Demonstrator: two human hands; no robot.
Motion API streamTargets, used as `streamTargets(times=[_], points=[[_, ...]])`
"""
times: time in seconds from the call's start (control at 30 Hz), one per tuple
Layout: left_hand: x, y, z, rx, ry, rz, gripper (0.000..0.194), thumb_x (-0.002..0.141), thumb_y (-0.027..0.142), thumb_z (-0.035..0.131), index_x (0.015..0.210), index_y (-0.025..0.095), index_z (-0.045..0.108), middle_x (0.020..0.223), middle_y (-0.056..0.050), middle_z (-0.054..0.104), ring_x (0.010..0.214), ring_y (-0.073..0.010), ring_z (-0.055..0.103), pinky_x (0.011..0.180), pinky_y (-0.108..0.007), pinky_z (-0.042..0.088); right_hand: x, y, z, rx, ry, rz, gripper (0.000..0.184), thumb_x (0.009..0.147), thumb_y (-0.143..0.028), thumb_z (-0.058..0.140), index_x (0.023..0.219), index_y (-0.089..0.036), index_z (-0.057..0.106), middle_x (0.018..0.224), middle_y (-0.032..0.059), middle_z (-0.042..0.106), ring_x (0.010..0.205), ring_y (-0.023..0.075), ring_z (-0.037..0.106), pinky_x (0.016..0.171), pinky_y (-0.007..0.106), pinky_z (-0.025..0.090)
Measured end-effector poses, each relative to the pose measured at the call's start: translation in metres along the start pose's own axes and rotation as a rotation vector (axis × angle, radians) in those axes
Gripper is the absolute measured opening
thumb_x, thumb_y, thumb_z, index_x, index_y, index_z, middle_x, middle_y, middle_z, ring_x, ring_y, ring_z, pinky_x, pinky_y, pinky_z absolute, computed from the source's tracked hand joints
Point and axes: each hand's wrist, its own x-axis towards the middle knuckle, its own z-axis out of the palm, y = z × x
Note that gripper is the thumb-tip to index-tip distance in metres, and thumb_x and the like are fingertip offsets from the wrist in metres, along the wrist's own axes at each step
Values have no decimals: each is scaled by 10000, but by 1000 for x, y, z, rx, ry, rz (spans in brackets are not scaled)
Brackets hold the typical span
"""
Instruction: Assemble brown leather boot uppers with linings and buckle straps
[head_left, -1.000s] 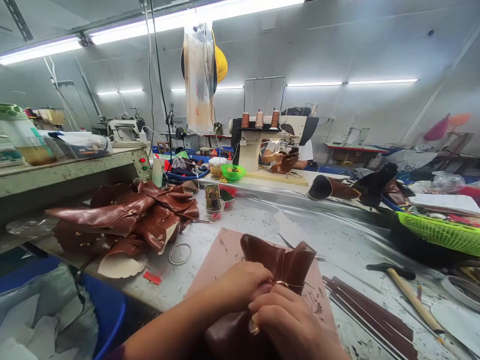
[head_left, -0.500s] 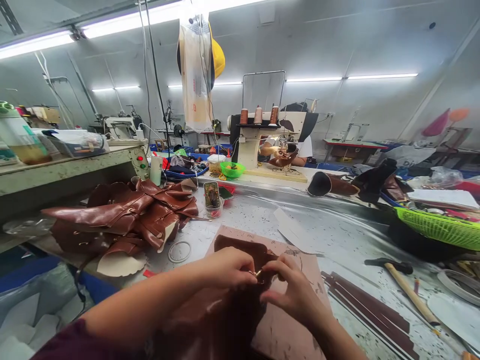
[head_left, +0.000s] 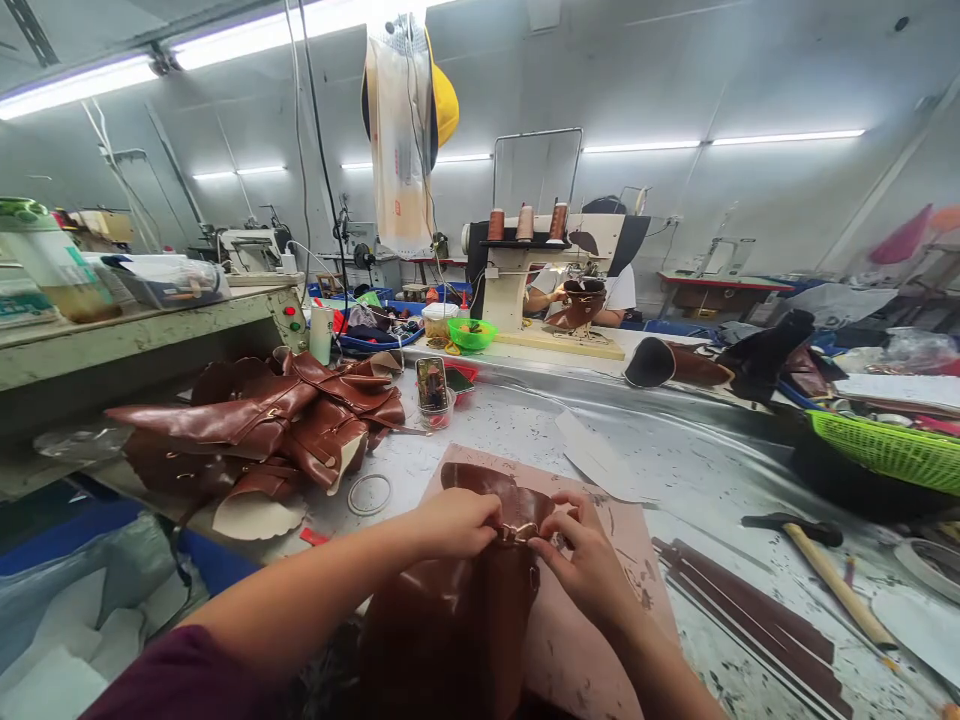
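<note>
A brown leather boot shaft (head_left: 442,610) lies in front of me, its upper part on a pinkish board (head_left: 577,640). Across it runs a thin strap with a gold-coloured metal buckle (head_left: 519,533). My left hand (head_left: 466,522) pinches the strap at the buckle's left side, fingers closed. On the other side, my right hand (head_left: 581,548) has thumb and index finger closed on the strap at the buckle's right end. The strap's ends are hidden under my fingertips.
Brown leather boot pieces (head_left: 262,420) are heaped at left beside a ring (head_left: 369,494). Dark leather strips (head_left: 757,620) and a hammer (head_left: 832,580) lie at right. A phone (head_left: 432,385) stands ahead. Behind it, a co-worker's arm (head_left: 544,298) shows at a sewing machine (head_left: 504,285).
The boot shaft's upper part has turned more toward me, so the buckle now shows flat between my hands. My right fingers have shifted slightly right. The view has tilted a little.
</note>
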Motion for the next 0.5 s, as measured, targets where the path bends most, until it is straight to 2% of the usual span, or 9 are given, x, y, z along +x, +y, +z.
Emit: streamTargets(times=[0.07, 0.17, 0.33, 0.43, 0.5], points=[[0, 9, 1, 66, 10, 42, 211, 772, 354, 510, 903, 197, 565, 775, -52, 642, 742, -243, 596, 622, -295, 405, -2, -5, 5, 47, 19, -1, 188, 801, -333, 516, 671, -200, 543, 1073, 102, 465, 873, 230, 533, 702, 366, 463], [1, 16, 5, 160, 67, 133, 215, 802, 368, 459, 804, 180, 564, 780, -66, 630, 762, -233, 591, 638, -291, 402, -4, -10, 5, 125, 0, 27, 161, 811, -313, 505, 704, -199, 541, 1014, 93, 486, 874, 221, 532, 688, 341, 466], [0, 10, 10, -72, 72, 103, 160, 769, 271, 472, 899, 211, 542, 825, -10, 626, 721, -170, 567, 602, -239, 380, -6, -16, -14, 295, -144, 54, 137, 824, -307, 486, 765, -203, 553, 810, 39, 518, 737, 180, 533, 639, 313, 460], [-2, 9, 6, -135, 80, 154, 131, 773, 266, 468, 818, 196, 569, 792, -15, 607, 766, -170, 548, 643, -239, 375, -4, -23, -22, 432, -178, 100, 143, 821, -321, 476, 794, -200, 548, 765, 16, 507, 648, 150, 515, 592, 289, 457], [-2, 13, 0, -231, 107, 135, 171, 792, 311, 461, 772, 179, 568, 758, -12, 596, 751, -162, 540, 643, -237, 376, 3, -29, -25, 472, -159, 107, 160, 819, -340, 472, 777, -198, 533, 764, 11, 499, 635, 142, 511, 587, 282, 456]])
